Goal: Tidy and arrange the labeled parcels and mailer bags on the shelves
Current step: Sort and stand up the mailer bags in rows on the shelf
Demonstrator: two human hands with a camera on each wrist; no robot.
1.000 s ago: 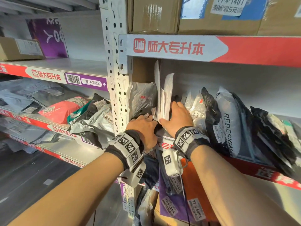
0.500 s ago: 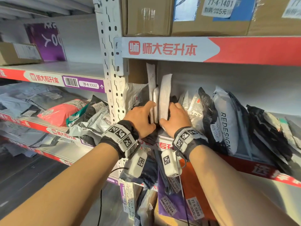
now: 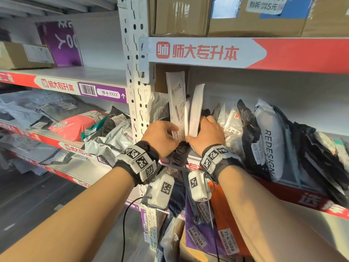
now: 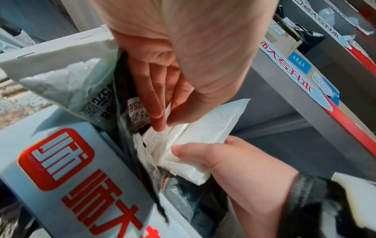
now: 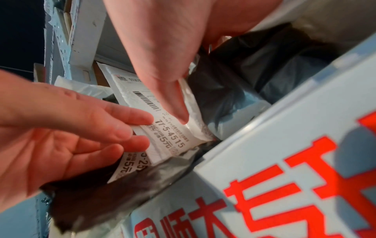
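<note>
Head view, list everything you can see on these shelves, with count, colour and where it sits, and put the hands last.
white mailers: three, white, upright at the shelf's left end, between the hands
REDESIGN bag: one, white with black lettering, leaning right of the hands
black mailer bags: several, black, among the leaning row on the same shelf
pink mailer: one, pink, lying on the left bay's middle shelf
grey mailer bags: several, grey, piled in the left bay
cardboard boxes: at least two, brown, top shelf
purple box: one, purple, left bay's upper shelf
shelf upright: one, white, perforated, between the bays
left hand: one, grip pinching the labelled mailer's lower edge
right hand: one, fingers round the mailers
</note>
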